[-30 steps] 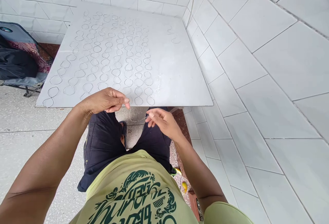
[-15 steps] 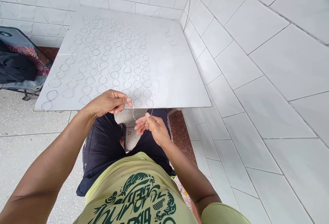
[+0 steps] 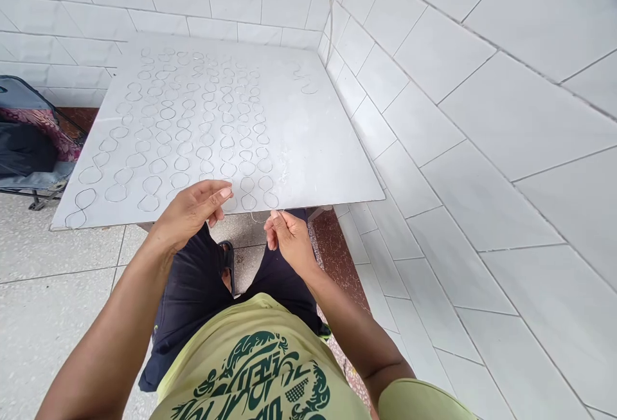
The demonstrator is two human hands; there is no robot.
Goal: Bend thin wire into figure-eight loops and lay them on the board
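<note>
At the far left a folding chair (image 3: 33, 169) with dark cloth on it is seen on the floor. A white board (image 3: 318, 150) is laid flat ahead. Rows of figure-eight wire loops (image 3: 193, 130) are spread over its left and middle parts, and two looser loops (image 3: 304, 82) are set apart at 2 o'clock of the rows.

The left hand (image 3: 190, 214) is held at the near edge of the board. Its fingers are stretched out and loosely together, the thumb is apart, and nothing is seen gripped in it. A short piece of thin wire (image 3: 259, 220) is found at 4 o'clock of those fingertips, near them but, as far as can be told, not touching. Its long axis is laid across, from 9 to 3 o'clock, with a shallow downward bow. Its right end is pinched between the thumb and forefinger of the right hand (image 3: 289, 240), and the other fingers are curled in. The right hand is thus the nearer of the two.

A thin strand (image 3: 330, 15) is hung down the corner of the tiled wall (image 3: 482, 118).

A dark green print (image 3: 260, 375) is borne on the yellow-green shirt. Lettering is worked into it but cannot be read. No brand or label is made out elsewhere.
</note>
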